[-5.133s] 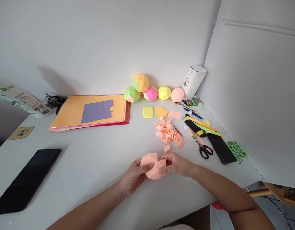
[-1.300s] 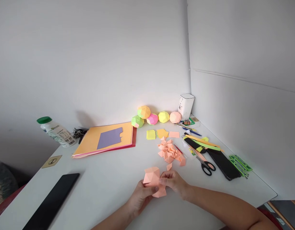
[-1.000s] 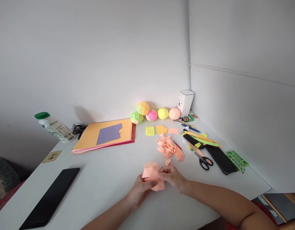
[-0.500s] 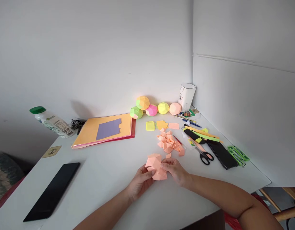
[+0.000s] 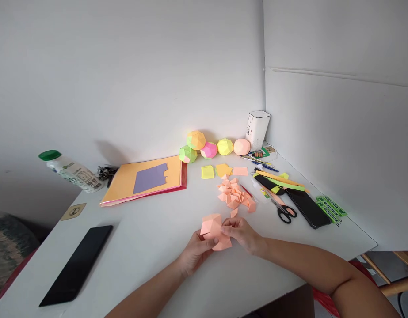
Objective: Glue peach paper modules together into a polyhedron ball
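A peach folded-paper model (image 5: 211,224), faceted and partly joined, is held just above the near part of the table. My left hand (image 5: 194,252) grips its lower left side, with the thumb laid over the front. On the right edge, my right hand (image 5: 244,233) pinches the paper between thumb and fingers. Behind the model lies a heap of peach folded paper pieces (image 5: 233,194), with one loose piece (image 5: 234,213) close to my right hand. Both hands' far fingertips are hidden by the paper.
Several finished paper balls (image 5: 225,147) line the wall beside a white box (image 5: 258,129). Scissors (image 5: 284,213), a black case (image 5: 306,207) and green packets (image 5: 331,208) lie right. Left are a folder (image 5: 124,181), a bottle (image 5: 73,172) and a black tablet-like slab (image 5: 78,265).
The camera view has shifted slightly. My left thumb has slid a little rightward across the model, while both hands keep their hold on it.
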The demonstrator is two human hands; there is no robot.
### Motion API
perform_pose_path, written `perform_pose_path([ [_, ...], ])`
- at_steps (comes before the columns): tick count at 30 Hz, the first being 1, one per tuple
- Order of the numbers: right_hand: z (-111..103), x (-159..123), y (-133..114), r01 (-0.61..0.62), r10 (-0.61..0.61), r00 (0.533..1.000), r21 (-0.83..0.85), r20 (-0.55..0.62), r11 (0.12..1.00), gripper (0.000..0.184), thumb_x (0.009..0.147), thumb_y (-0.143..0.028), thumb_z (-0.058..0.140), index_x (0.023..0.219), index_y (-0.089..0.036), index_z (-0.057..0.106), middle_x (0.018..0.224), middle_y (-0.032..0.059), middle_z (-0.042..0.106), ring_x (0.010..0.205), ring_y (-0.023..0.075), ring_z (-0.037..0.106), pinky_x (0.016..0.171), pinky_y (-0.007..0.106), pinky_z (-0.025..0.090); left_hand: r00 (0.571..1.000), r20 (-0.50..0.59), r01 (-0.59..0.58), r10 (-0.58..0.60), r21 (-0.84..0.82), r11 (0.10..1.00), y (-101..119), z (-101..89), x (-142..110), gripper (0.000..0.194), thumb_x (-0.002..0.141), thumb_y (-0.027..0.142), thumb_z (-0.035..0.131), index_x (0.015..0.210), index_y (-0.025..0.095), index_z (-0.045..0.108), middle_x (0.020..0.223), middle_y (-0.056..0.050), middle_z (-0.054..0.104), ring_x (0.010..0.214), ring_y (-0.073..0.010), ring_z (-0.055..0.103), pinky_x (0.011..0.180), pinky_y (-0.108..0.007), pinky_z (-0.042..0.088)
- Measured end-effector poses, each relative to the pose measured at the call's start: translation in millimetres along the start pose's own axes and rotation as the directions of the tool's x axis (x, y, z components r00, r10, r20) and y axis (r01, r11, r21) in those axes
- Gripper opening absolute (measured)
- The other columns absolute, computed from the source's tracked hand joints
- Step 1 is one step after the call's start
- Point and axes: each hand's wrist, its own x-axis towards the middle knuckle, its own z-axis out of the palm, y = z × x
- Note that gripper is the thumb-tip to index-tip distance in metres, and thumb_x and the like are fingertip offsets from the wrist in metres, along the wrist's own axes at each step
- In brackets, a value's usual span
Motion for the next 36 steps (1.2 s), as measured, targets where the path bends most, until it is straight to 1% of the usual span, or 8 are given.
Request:
perform_pose_path([
  [11,-0.1,2.3,8.3,0.007,-0.007,1.000,-0.078,-0.006,0.997,0.017,0.068,-0.028,0.065,0.060,-0.016,0.056,0.058,-0.0041,0.046,0.055,0.0087,0.039,0.053,0.023,0.030,0.999,-0.040,0.025,-0.024,0.030,0.999,-6.1,-6.0,0.7,0.032,0.067,0.019,0.074,0.097,0.011,0.068,0.091,-0.013,0.070,0.092,-0.0307,0.063,0.085,-0.044,0.045],
  [18,1.7,-0.9,4.4,0.000,0.002,0.998,-0.046,0.059,0.999,0.026,0.069,-0.036,0.068,0.061,-0.015,0.056,0.055,-0.0048,0.045,0.053,0.0083,0.039,0.053,0.023,0.030,0.997,-0.071,0.007,-0.005,0.029,1.000,-5.5,-2.5,-0.8,0.024,0.064,0.016,0.075,0.088,0.012,0.070,0.085,-0.009,0.069,0.088,-0.0262,0.062,0.080,-0.037,0.046],
  [21,-1.5,0.7,0.9,0.007,-0.001,0.995,-0.054,0.104,0.999,0.032,0.072,-0.041,0.067,0.059,-0.015,0.053,0.055,-0.0047,0.045,0.054,0.0078,0.039,0.053,0.023,0.031,0.999,-0.035,0.006,-0.005,0.035,0.999,-6.3,-2.5,-2.7,0.025,0.066,0.020,0.074,0.089,0.012,0.069,0.082,-0.010,0.068,0.083,-0.0263,0.062,0.076,-0.039,0.046],
  [23,-4.3,2.4,-2.3,-0.004,0.007,0.991,-0.022,0.132,1.000,0.033,0.076,-0.044,0.064,0.064,-0.014,0.055,0.061,-0.0027,0.052,0.057,0.0087,0.045,0.057,0.024,0.035,1.000,-0.007,-0.009,0.010,0.074,0.997,-7.6,-4.0,-4.0,0.027,0.066,0.023,0.074,0.091,0.012,0.068,0.081,-0.009,0.066,0.079,-0.0250,0.061,0.075,-0.039,0.046],
  [26,-8.5,3.8,-7.5,-0.037,0.026,0.985,0.064,0.169,0.997,0.032,0.078,-0.046,0.063,0.085,-0.015,0.058,0.078,0.0017,0.061,0.070,0.0126,0.057,0.066,0.027,0.041,1.000,0.005,-0.029,0.028,0.203,0.979,-8.3,-8.5,-4.3,0.029,0.065,0.026,0.075,0.089,0.013,0.067,0.079,-0.007,0.064,0.075,-0.0216,0.059,0.070,-0.034,0.045],
  [30,-14.0,3.6,-11.9,-0.088,0.055,0.954,0.100,0.296,0.991,0.041,0.073,-0.040,0.070,0.105,-0.017,0.056,0.095,0.0037,0.060,0.083,0.0144,0.059,0.073,0.028,0.044,0.997,0.057,0.017,-0.044,0.414,0.910,-0.8,-13.5,-3.0,0.026,0.061,0.029,0.077,0.079,0.013,0.069,0.070,-0.004,0.062,0.068,-0.0198,0.057,0.063,-0.031,0.043],
  [32,-16.7,3.4,-12.8,-0.124,0.090,0.933,0.077,0.347,0.989,0.041,0.070,-0.036,0.073,0.102,-0.016,0.058,0.095,0.0039,0.060,0.084,0.0144,0.059,0.073,0.028,0.044,0.990,0.100,0.044,-0.099,0.452,0.891,6.5,-12.9,-3.4,0.026,0.060,0.029,0.076,0.080,0.014,0.070,0.071,-0.005,0.064,0.072,-0.0223,0.059,0.066,-0.033,0.044],
  [36,-22.1,5.0,-13.9,-0.184,0.169,0.911,0.005,0.377,0.983,0.033,0.065,-0.032,0.077,0.087,-0.013,0.062,0.083,0.0016,0.061,0.074,0.0120,0.057,0.067,0.025,0.042,0.969,0.183,0.078,-0.168,0.418,0.905,19.3,-10.5,-4.7,0.032,0.064,0.025,0.074,0.094,0.016,0.070,0.093,-0.008,0.069,0.095,-0.0295,0.060,0.083,-0.040,0.044],
])
